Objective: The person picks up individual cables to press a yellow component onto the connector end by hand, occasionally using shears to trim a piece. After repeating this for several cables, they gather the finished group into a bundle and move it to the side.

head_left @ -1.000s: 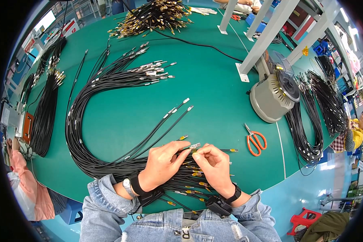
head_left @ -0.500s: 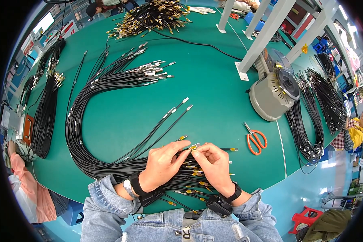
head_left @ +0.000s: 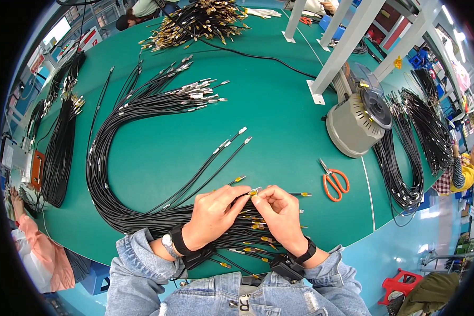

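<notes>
My left hand [head_left: 213, 216] pinches a black cable close to its end, thumb against forefinger. Opposite it, my right hand [head_left: 280, 217] has its thumb and forefinger closed on a small piece of yellow tape [head_left: 253, 193] at the cable's silvery connector. Beneath both hands lie many black cables with yellow-taped ends [head_left: 266, 239], belonging to a large curved cable bundle [head_left: 102, 163]. Its far ends carry silvery connectors with white labels [head_left: 200, 92]. Two cables [head_left: 216, 152] stick out separately from the bundle just beyond my left hand.
Orange-handled cutters [head_left: 334, 184] lie on the green table [head_left: 279, 137] to the right, near a grey round tape dispenser [head_left: 353, 129]. Grey metal posts [head_left: 347, 45] rise behind. More cable bundles lie left [head_left: 59, 158] and right [head_left: 405, 174]; a connector heap [head_left: 200, 23] sits at the back.
My hands stay almost in place, the fingers shifting very slightly at the taped cable end. Co-workers at the table's edges have moved a little.
</notes>
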